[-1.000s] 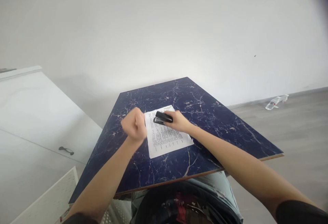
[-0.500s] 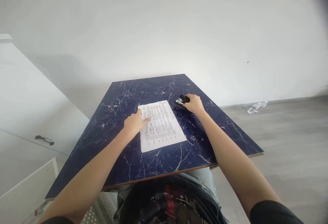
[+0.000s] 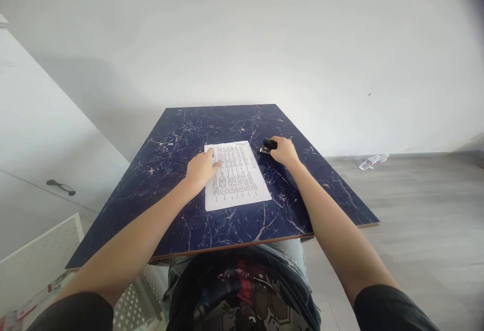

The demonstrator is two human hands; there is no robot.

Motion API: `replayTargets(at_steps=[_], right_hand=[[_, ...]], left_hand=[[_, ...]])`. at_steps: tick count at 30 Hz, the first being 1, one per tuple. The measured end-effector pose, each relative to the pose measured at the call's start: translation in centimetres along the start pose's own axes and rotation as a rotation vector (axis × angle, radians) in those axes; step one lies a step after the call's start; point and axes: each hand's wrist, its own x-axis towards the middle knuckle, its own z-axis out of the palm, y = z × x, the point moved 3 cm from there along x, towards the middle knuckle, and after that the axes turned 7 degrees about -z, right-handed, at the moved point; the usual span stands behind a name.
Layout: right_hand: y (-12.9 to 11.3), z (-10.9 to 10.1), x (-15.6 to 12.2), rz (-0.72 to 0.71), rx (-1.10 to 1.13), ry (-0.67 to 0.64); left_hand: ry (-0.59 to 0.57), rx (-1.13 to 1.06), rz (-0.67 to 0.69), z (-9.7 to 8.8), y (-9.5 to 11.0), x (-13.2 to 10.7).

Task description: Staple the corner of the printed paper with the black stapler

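Observation:
My left hand point(image 3: 201, 170) rests on the left edge of a printed sheet of paper point(image 3: 238, 189), its thumb and index finger spread apart on the surface. The sheet lies flat on the dark blue marbled table point(image 3: 215, 124), and whether there is more than one sheet I cannot tell. Just right of the paper's far corner, a black stapler point(image 3: 267, 146) is in the grip of my right hand point(image 3: 284, 152). Its front end points left towards the paper, a small gap away from it. The rear of the stapler is hidden by my fingers.
A small pale piece point(image 3: 170, 144) lies on the table's left side. Beyond the table rises a white wall point(image 3: 242, 43). To the left is a white cabinet with a dark handle point(image 3: 60, 187). A clear plastic bottle point(image 3: 373, 161) lies on the floor at right.
The camera view has tilted and shifted slightly. My left index finger now reaches further onto the paper. The stapler is turned a little, still in my right hand beside the sheet.

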Motion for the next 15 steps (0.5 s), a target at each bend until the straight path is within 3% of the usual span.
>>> replayTargets(at_steps=[3, 6, 10, 15], right_hand=[[0.1, 0.1, 0.1, -0.009, -0.004, -0.001], [0.0, 0.2, 0.1, -0.015, -0.024, 0.001], [-0.1, 0.0, -0.1, -0.029, -0.044, 0.014], [-0.2, 0.0, -0.1, -0.056, -0.022, 0.004]], left_hand=[[0.038, -0.165, 0.292, -0.2, 2.5, -1.6], [-0.057, -0.28, 0.504, 1.0, 5.1, -3.8], [-0.228, -0.167, 0.489, 4.1, 6.9, -5.3], [-0.309, -0.123, 0.461, 5.7, 6.2, -4.4]])
